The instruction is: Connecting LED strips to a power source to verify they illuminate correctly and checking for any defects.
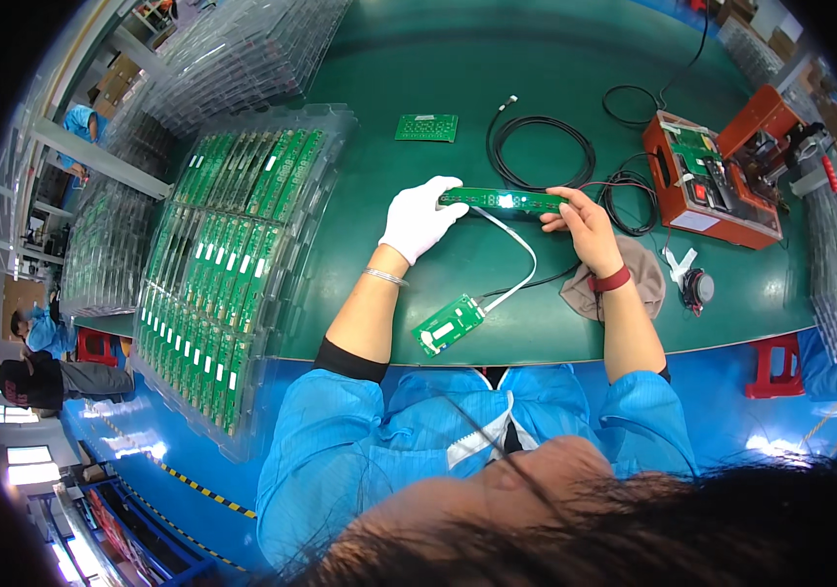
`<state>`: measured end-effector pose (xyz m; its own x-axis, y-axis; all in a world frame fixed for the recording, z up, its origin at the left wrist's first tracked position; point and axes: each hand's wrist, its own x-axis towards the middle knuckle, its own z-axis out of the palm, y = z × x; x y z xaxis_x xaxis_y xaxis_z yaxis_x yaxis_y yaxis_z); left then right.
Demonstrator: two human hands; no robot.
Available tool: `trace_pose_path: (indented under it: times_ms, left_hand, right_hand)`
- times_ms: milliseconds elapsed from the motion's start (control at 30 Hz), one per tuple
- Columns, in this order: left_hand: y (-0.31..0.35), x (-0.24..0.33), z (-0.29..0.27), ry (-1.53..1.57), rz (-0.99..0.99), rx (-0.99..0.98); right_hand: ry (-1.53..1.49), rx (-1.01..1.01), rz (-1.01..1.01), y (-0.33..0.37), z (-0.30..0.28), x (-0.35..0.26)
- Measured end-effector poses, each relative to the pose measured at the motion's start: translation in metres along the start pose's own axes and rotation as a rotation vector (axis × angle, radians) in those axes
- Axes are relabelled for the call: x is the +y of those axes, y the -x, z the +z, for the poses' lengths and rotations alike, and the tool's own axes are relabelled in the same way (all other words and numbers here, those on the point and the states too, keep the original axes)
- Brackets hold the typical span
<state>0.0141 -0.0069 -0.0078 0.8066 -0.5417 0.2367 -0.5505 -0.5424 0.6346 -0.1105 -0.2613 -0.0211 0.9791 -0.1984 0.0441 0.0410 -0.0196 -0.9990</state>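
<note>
Between my two hands I hold a long, narrow green circuit board point(526, 202) above the table, with a lit display near its middle. My left hand point(420, 217), in a white glove, pinches the board's left end. Bare fingers of my right hand point(583, 227) grip its right end. A white cable point(526, 256) runs from the board down to a smaller green circuit board point(449, 325) lying near the table's front edge. Another green board point(426, 128) lies flat farther back.
Clear plastic trays point(311, 210) with rows of green boards stand at the left. Coiled black cable point(590, 157) lies beyond my hands. An orange test box point(707, 186), a greyish-brown cloth cap point(624, 284) and a small round speaker point(697, 287) sit to the right on the green table point(379, 73).
</note>
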Motion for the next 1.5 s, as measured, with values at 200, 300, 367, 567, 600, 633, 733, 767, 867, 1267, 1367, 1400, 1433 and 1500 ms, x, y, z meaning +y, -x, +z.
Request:
trace_pose_path:
  times_ms: [200, 300, 367, 567, 600, 633, 733, 767, 867, 1267, 1367, 1400, 1433, 1500]
  left_hand:
    - [0.002, 0.004, 0.001, 0.0, 0.005, -0.005]
    - [0.002, 0.006, 0.003, -0.006, 0.016, -0.01]
    - [0.004, 0.007, 0.005, -0.053, 0.02, -0.014]
    - [0.005, 0.012, 0.011, -0.136, 0.058, -0.024]
    - [0.005, 0.012, 0.011, -0.148, 0.069, -0.026]
    - [0.006, 0.011, 0.011, -0.149, 0.067, -0.025]
    - [0.006, 0.007, 0.013, -0.128, 0.076, -0.017]
    - [0.005, 0.007, 0.014, -0.121, 0.081, -0.014]
    - [0.005, 0.004, 0.011, -0.117, 0.067, -0.016]
    - [0.002, -0.004, 0.01, -0.122, 0.013, -0.022]
    - [0.001, -0.003, 0.008, -0.11, 0.039, 0.004]
    - [0.002, -0.002, 0.008, -0.099, 0.046, 0.02]
    - [0.003, -0.002, 0.008, -0.088, 0.052, 0.036]
    - [0.002, -0.001, 0.006, -0.076, 0.045, 0.039]
  right_hand:
    - [-0.04, 0.016, 0.016, -0.001, -0.002, 0.003]
    - [-0.098, 0.041, 0.026, -0.002, -0.003, 0.006]
    - [-0.039, 0.076, 0.011, -0.004, -0.001, 0.01]
    - [0.124, 0.174, 0.061, -0.002, 0.003, 0.003]
    - [0.159, 0.194, 0.082, -0.003, 0.004, 0.002]
    - [0.158, 0.191, 0.082, -0.003, 0.004, 0.003]
    - [0.172, 0.207, 0.063, -0.003, 0.004, 0.008]
    - [0.177, 0.214, 0.056, -0.003, 0.004, 0.008]
    - [0.121, 0.189, 0.001, -0.003, 0.006, 0.009]
    - [0.626, 0.54, -0.276, 0.026, -0.001, -0.045]
    - [0.632, 0.593, -0.451, 0.055, -0.03, -0.065]
    - [0.711, 0.619, -0.416, 0.065, -0.045, -0.069]
    - [0.791, 0.642, -0.379, 0.074, -0.058, -0.07]
    - [0.974, 0.678, -0.331, 0.095, -0.086, -0.063]
